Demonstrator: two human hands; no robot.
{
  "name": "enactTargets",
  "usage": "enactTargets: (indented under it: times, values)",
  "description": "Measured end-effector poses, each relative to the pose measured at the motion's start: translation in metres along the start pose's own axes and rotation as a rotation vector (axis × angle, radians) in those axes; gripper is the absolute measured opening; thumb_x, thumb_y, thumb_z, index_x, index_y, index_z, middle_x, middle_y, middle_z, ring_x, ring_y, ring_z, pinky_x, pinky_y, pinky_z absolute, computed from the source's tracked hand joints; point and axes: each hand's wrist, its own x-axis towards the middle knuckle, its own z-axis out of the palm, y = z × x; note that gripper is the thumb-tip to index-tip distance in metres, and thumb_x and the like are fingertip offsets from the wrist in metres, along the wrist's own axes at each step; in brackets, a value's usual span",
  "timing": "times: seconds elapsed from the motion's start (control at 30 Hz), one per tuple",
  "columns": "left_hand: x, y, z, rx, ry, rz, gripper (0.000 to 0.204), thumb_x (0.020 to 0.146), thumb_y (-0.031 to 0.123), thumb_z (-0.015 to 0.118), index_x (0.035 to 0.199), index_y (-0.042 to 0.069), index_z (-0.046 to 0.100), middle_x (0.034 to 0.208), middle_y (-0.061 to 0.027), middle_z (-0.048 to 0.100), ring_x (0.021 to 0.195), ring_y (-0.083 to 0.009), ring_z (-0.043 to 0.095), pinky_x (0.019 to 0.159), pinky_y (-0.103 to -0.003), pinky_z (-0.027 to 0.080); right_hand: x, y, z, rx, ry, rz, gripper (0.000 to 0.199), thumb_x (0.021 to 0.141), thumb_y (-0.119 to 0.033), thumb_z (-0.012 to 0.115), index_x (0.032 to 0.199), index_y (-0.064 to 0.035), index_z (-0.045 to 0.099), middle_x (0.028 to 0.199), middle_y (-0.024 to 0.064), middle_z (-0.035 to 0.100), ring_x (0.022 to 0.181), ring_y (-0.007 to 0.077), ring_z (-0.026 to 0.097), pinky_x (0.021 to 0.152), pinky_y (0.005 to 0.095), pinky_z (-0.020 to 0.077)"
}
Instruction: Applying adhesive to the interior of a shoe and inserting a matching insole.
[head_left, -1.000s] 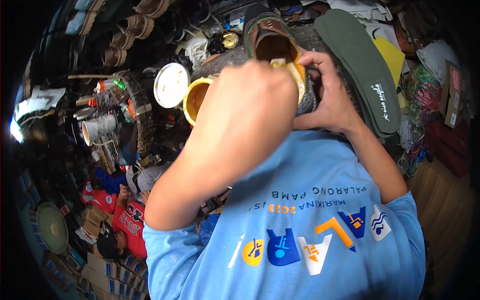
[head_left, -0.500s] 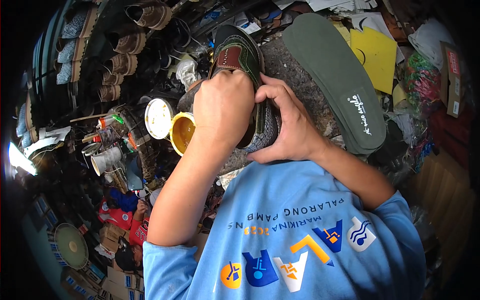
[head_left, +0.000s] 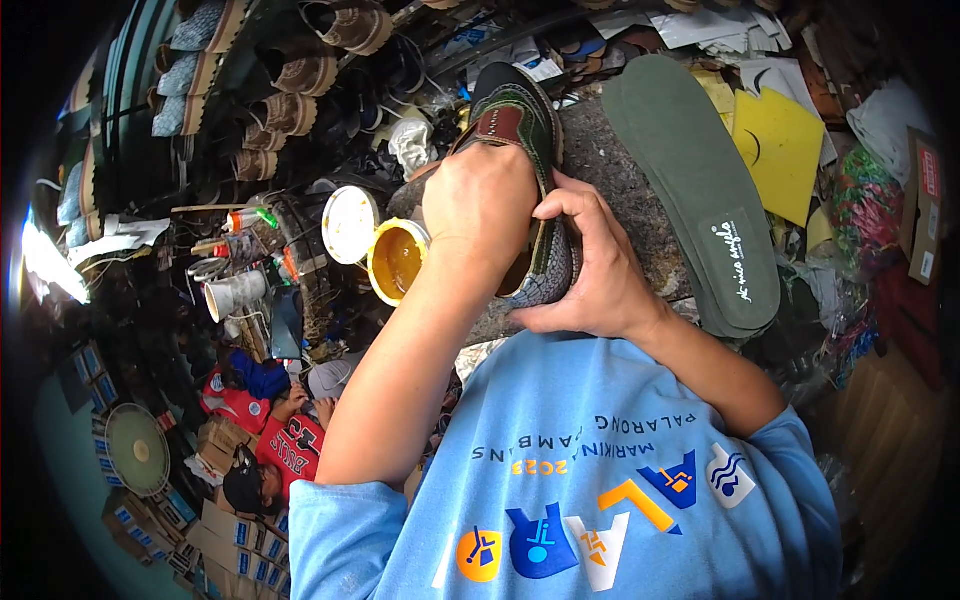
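Observation:
A shoe (head_left: 513, 128) in dark green, brown and black, with a grey scale-patterned heel, points away from me. My left hand (head_left: 482, 205) reaches down into its opening, knuckles up; the fingers are hidden inside, so whatever they hold does not show. Around the heel, my right hand (head_left: 600, 260) grips the shoe, thumb at the back and fingers along the right side of the collar. Just left of my left wrist stands an open yellow-rimmed tub (head_left: 398, 262) with amber paste inside. Its smeared white lid (head_left: 350, 225) is beside it.
Green insoles (head_left: 690, 190) lie stacked to the right, by yellow sheets (head_left: 778, 155). Unfinished shoes (head_left: 300, 75) sit on racks at the upper left. A white cup (head_left: 235, 296) and tools crowd the left. A person in a red shirt (head_left: 290, 445) is at the lower left.
The whole view has shifted, so the bench and shoe appear farther right and slightly lower. Both hands keep their places on and in the shoe. More of the person in red shows.

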Motion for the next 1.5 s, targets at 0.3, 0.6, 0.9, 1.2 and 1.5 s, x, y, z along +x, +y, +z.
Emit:
enactTargets:
  times: [0.3,0.6,0.9,1.2,1.5]
  values:
    - [-0.049,0.008,-0.104,-0.205,-0.236,0.101,0.015,0.078,0.006,0.069,0.087,-0.002,0.06,0.081,-0.022,0.068,0.068,-0.038,0.072,0.063,-0.047,0.059,-0.002,-0.002,-0.003,-0.018,-0.029,0.039,0.091,0.051,-0.023,0.099,0.129,-0.0141,0.053,0.139,0.0134,0.057,0.141,0.0468,0.047,0.116,0.0538,0.0438]
    - [-0.039,-0.002,-0.085,-0.077,-0.273,0.169,0.015,0.087,0.01,0.065,0.092,-0.003,0.06,0.078,-0.0199,0.069,0.063,-0.0352,0.072,0.055,-0.044,0.058,-0.004,-0.001,-0.001,-0.013,-0.012,0.052,0.09,0.051,-0.025,0.101,0.128,-0.0145,0.054,0.138,0.0189,0.055,0.142,0.0462,0.047,0.115,0.0521,0.0445]
    - [-0.032,0.003,-0.079,-0.007,-0.152,0.213,0.018,0.087,0.013,0.063,0.091,-0.004,0.06,0.076,-0.0169,0.069,0.062,-0.0298,0.074,0.051,-0.039,0.06,-0.007,-0.002,-0.001,-0.058,-0.02,0.017,0.091,0.05,-0.022,0.101,0.128,-0.0143,0.054,0.134,0.0136,0.056,0.143,0.0472,0.045,0.116,0.0532,0.0444]
    - [-0.036,0.004,-0.091,0.005,-0.241,0.197,0.017,0.085,0.014,0.066,0.09,-0.001,0.058,0.077,-0.0155,0.069,0.058,-0.0288,0.072,0.048,-0.038,0.058,-0.007,0.0,0.001,-0.037,-0.036,-0.021,0.09,0.052,-0.023,0.1,0.129,-0.0153,0.055,0.135,0.0155,0.055,0.143,0.0468,0.044,0.118,0.0525,0.0431]
    - [-0.051,-0.001,-0.108,-0.14,-0.237,0.14,0.02,0.089,0.015,0.067,0.089,-0.001,0.055,0.07,-0.016,0.065,0.054,-0.0347,0.069,0.046,-0.046,0.056,-0.006,0.001,0.0,-0.018,-0.062,-0.024,0.091,0.052,-0.023,0.101,0.13,-0.0137,0.054,0.135,0.0173,0.056,0.144,0.0467,0.043,0.118,0.053,0.0426]
